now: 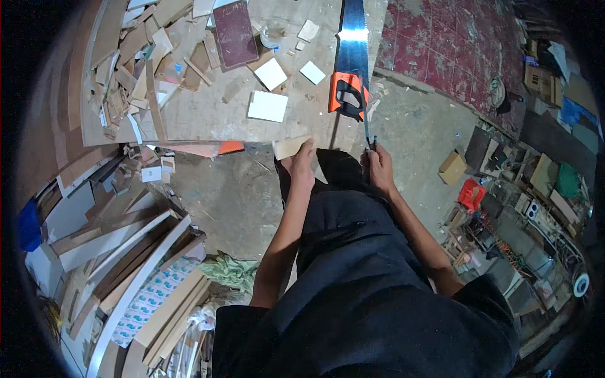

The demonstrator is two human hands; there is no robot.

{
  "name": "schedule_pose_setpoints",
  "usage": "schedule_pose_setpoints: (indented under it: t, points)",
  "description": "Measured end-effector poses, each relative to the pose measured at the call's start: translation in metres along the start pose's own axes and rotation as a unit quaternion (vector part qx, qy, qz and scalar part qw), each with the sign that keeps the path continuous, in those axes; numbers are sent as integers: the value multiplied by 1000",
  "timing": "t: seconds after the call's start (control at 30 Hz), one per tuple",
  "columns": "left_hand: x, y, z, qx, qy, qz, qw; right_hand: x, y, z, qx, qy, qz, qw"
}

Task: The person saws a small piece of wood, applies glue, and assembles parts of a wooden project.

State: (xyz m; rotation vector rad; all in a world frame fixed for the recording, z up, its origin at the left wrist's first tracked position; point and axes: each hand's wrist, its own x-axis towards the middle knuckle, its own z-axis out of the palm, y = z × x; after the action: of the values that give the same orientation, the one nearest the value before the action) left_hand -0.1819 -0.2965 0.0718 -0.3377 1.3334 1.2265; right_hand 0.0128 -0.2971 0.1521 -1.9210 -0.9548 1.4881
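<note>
My left hand (303, 165) is closed on a small pale wood block (291, 147) at the near edge of the plywood worktable (208, 120). To its right, my right hand (380, 167) is closed around a thin dark pen-like stick (375, 140), its tip poking up past the fingers. A narrow strip beside that hand runs up along the saw; I cannot make out what it is. A handsaw (350, 94) with an orange and black handle lies on the table ahead of my right hand, blade pointing away.
White-faced board pieces (268, 106) and a dark red rectangular board (236, 34) lie on the table, with heaped offcuts (142, 69) at left. Stacked boards (135, 252) lean at lower left. On the floor at right are a cardboard box (452, 167) and a red container (471, 194).
</note>
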Motion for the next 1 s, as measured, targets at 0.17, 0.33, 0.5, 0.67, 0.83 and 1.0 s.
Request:
schedule_pose_setpoints:
  t: [0.17, 0.33, 0.5, 0.67, 0.83, 1.0]
  points:
    - [28, -28, 16, 84, 54, 169, 981, 3, 23, -15, -106, -72, -54, 990]
    - [18, -28, 45, 300, 207, 264, 893, 10, 51, -12, -194, -160, -101, 962]
    - [5, -15, 46, 441, 270, 210, 830, 9, 71, -10, -189, -178, -104, 960]
    - [-4, 0, 49, 581, 288, 339, 682, 1, 75, -6, -139, -179, -36, 973]
    - [3, 12, 41, 646, 236, 273, 672, -3, 73, 1, -79, -142, -6, 987]
    - [9, 8, 40, 638, 258, 205, 696, -7, 73, 15, -75, -91, 5, 993]
